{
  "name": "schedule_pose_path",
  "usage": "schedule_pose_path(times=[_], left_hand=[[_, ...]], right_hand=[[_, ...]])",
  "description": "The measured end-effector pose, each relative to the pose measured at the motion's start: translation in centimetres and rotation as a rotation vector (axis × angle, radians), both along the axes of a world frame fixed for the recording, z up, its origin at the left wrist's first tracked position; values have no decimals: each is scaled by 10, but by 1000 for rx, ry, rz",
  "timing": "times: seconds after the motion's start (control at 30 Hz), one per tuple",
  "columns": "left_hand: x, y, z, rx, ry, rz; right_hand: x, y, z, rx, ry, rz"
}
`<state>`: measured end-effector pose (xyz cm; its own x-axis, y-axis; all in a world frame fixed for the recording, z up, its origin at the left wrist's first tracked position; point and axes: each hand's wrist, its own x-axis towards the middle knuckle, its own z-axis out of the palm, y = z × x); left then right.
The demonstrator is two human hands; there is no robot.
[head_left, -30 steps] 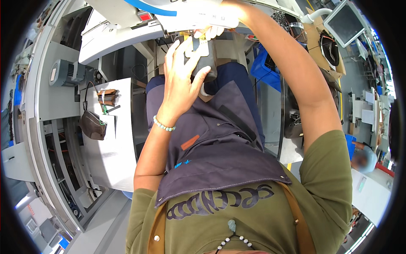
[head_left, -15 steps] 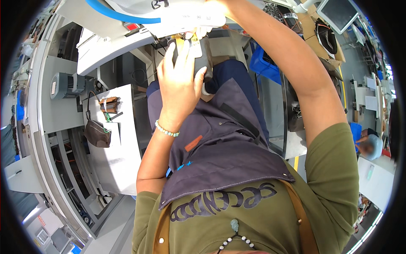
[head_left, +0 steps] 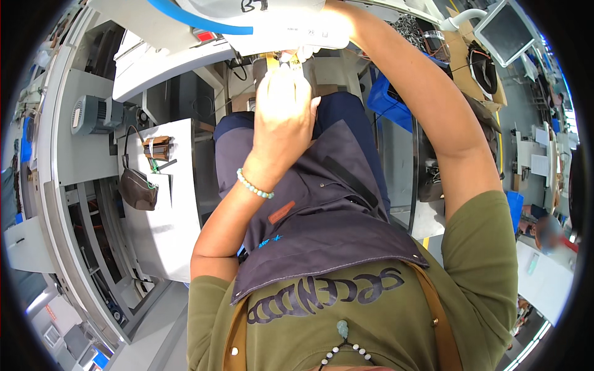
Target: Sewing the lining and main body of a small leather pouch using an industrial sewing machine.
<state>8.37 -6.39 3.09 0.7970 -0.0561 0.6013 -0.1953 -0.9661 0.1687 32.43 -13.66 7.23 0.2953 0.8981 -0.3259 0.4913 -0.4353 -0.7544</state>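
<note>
My left hand [head_left: 281, 120], with a beaded bracelet on its wrist, reaches up to a dark workpiece [head_left: 260, 67] under the white machine head [head_left: 291, 31]. Its fingers are drawn together on the near side of the piece, and glare washes out their tips. A yellow strip [head_left: 272, 60] shows at the top of the piece. My right arm bends round behind the machine head, which hides most of that hand. Only the fingertips of my right hand [head_left: 303, 54] come out below the housing, bent against the piece's far edge.
A blue tube [head_left: 198, 20] curves over the machine. On the white side table [head_left: 179, 216] at left lie a dark brown pouch [head_left: 137, 190] and a small brown item [head_left: 157, 148]. A blue bin [head_left: 388, 102], a cardboard box [head_left: 458, 49] and a screen [head_left: 506, 31] stand at right.
My left hand's fingers, spread over the dark piece before, have drawn together, and the hand has shifted right. Less of the piece shows below it. My right fingertips remain beside the housing.
</note>
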Motion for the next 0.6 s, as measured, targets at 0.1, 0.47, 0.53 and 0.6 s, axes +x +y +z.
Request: schedule_pose_path(times=[0.1,0.47,0.53,0.6], left_hand=[[0,4,1,-24,-32,-13],[-2,10,7,-132,-72,-47],[-3,11,10,-106,-83,-32],[-6,10,11,-88,-114,-6]], right_hand=[[-2,1,2,6,-14,13],[-6,-1,1,34,-52,53],[-8,-2,1,44,-57,61],[-8,-2,0,49,-64,72]])
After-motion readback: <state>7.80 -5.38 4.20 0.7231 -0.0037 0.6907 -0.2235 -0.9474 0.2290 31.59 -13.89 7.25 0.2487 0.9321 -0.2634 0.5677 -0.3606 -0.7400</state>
